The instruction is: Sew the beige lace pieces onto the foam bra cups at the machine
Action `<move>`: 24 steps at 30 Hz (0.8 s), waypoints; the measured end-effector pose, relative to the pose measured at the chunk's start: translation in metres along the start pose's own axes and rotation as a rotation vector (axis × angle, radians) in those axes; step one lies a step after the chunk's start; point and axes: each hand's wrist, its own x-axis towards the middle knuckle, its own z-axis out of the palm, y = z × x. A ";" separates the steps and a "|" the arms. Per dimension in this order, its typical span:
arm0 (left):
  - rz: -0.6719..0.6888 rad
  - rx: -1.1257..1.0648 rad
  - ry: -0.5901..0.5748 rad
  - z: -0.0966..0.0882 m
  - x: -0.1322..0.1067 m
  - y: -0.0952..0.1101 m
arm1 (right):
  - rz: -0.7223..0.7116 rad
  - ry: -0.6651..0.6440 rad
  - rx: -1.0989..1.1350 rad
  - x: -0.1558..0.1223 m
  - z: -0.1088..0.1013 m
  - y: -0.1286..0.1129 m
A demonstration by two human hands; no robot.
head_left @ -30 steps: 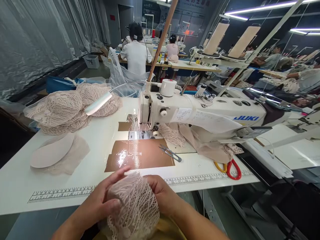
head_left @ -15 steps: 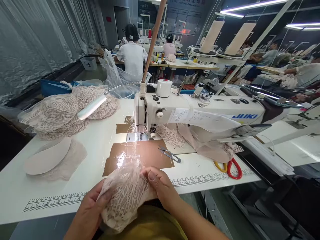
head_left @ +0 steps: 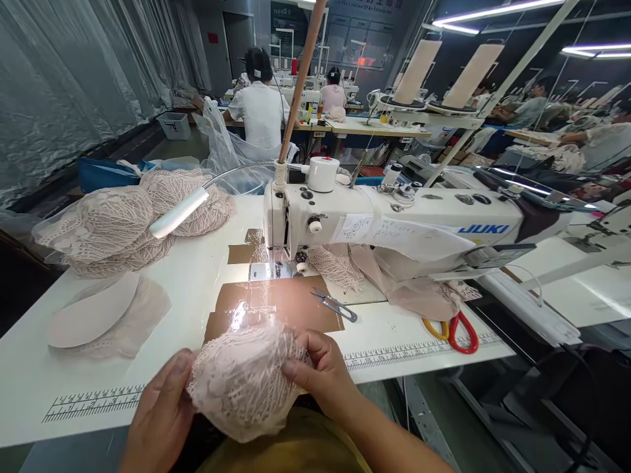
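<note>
Beige lace, netted and scalloped along its left rim, covers the lace cup [head_left: 241, 381] held up between the two hands, just off the near edge of the desk [head_left: 202, 282]. Its long axis runs crosswise from hand to hand, the rounded lace face turned toward the wearer. The right hand [head_left: 320, 371] pinches its right end between thumb and fingers; the left hand [head_left: 165, 404] is at the scalloped rim, its grip partly hidden, so I cannot tell how firm. Beyond the hands lie a glossy brown sheet [head_left: 280, 299] and metal snips [head_left: 335, 305], with the sewing machine [head_left: 414, 203] standing behind. Left of them, a smooth oval pad [head_left: 93, 312]; farther off, a lamp [head_left: 180, 213] partly blocks a lace pile [head_left: 113, 213].
</note>
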 end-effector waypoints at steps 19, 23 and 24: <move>-0.074 -0.069 -0.766 0.022 0.028 0.063 | -0.222 -0.028 -0.462 0.014 0.016 -0.010; -0.104 -0.105 -0.708 0.017 0.035 0.066 | -0.217 -0.033 -0.475 0.018 0.017 -0.012; -0.122 -0.127 -0.703 0.016 0.037 0.066 | -0.217 -0.034 -0.480 0.019 0.017 -0.012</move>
